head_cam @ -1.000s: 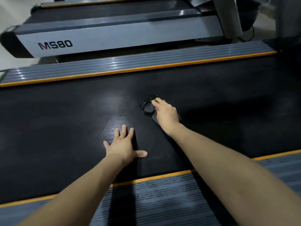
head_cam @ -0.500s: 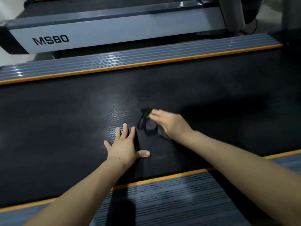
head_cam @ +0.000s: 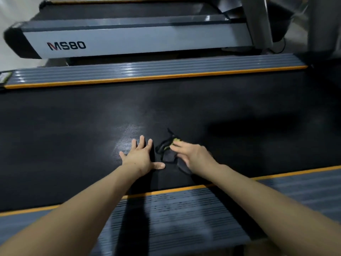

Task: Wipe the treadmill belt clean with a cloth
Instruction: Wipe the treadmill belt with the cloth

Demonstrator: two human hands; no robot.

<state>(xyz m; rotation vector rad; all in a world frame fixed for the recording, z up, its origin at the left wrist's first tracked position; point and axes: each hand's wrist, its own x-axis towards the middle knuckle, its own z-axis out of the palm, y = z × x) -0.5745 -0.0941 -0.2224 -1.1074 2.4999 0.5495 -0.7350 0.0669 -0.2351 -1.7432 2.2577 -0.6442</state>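
Observation:
The black treadmill belt [head_cam: 73,130] runs across the middle of the head view. A small dark cloth with a yellow-green patch [head_cam: 167,151] lies crumpled on the belt. My right hand [head_cam: 191,154] presses on the cloth with straight fingers, covering its right part. My left hand [head_cam: 142,157] lies flat on the belt just left of the cloth, fingers spread and thumb pointing toward it.
Grey ribbed side rails with orange edges border the belt, one near me [head_cam: 175,218] and one on the far side [head_cam: 156,70]. A second treadmill marked MS80 [head_cam: 129,41] stands beyond. Uprights [head_cam: 258,21] rise at the top right.
My right hand has dragged the cloth across the belt toward me and to the left, closer to my left hand. The left hand has stayed pressed in place.

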